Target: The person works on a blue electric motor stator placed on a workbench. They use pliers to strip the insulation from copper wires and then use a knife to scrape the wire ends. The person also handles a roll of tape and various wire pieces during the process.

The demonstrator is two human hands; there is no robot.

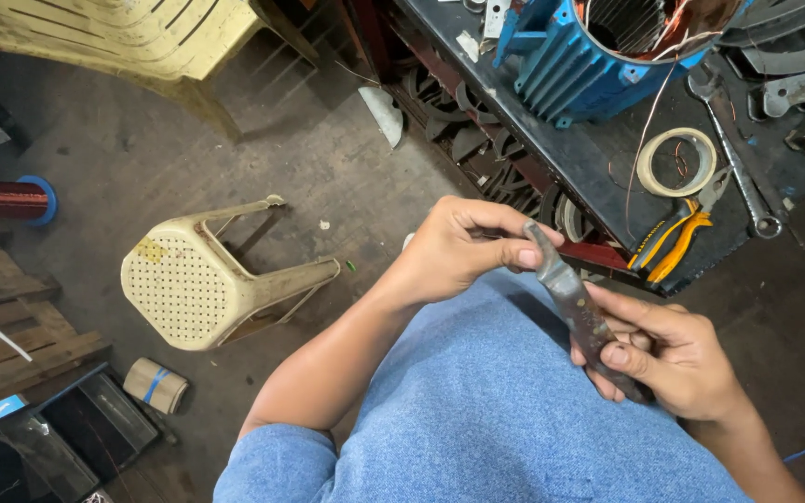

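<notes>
Rusty steel, dull and pitted: the knife (575,305) is held over the lap, between both hands, blade slanting up and to the left. The right hand (673,359) is wrapped round the handle end, thumb laid along its side and fingers curled under, so the grip is closed on the knife. The left hand (463,247) pinches near the blade's tip between thumb and bent fingers; whether something thin, such as a wire, lies under the thumb there is too small to tell.

Judging from this hold, working well means keeping the right wrist steady and letting the left fingers stay behind the edge, off the sharp side, with only light pressure at the tip so the blade does not slip toward the thigh beneath.

Beyond the hands stands the table (598,168), dark and cluttered. On it lie yellow-handled pliers (673,240) just beside a roll of tape (675,161), a long spanner (736,154) next to them, and a blue motor housing (589,65) with copper wire trailing from it. Down on the floor a cream plastic stool (207,284) lies tipped on its side, and a spool of copper wire (6,198) sits at the left edge.
</notes>
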